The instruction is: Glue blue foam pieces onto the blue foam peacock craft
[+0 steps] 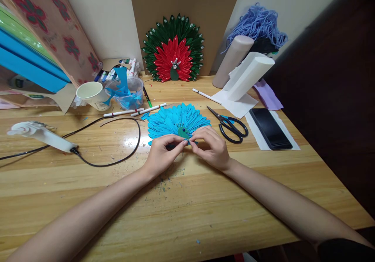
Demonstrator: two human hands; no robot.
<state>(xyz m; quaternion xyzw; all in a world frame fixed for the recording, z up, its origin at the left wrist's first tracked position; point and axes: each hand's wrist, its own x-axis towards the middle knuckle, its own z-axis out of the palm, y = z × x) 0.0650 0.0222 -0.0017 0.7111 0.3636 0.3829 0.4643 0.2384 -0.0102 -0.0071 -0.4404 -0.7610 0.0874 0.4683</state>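
Observation:
A blue paper peacock [166, 120] with layered feathers lies on the table in front of me. Its green head [183, 131] carries a dark blue eye and small pale crest beads. At the bird's lower edge my left hand [165, 152] pinches with thumb and forefinger. My right hand [212, 146] pinches too, its fingertips almost meeting the left ones. Something small and dark bluish shows between the fingertips, too little to name. Both hands hide the lower part of the peacock. Black-handled scissors [231, 126] lie partly open just right of it.
A white glue gun [43, 135] with a looping black cord lies left. Behind stand a paper cup [93, 94], a plastic tub [129, 94] of blue scraps and a green-red peacock [173, 51]. White paper rolls [249, 76] and a phone [271, 129] are on the right.

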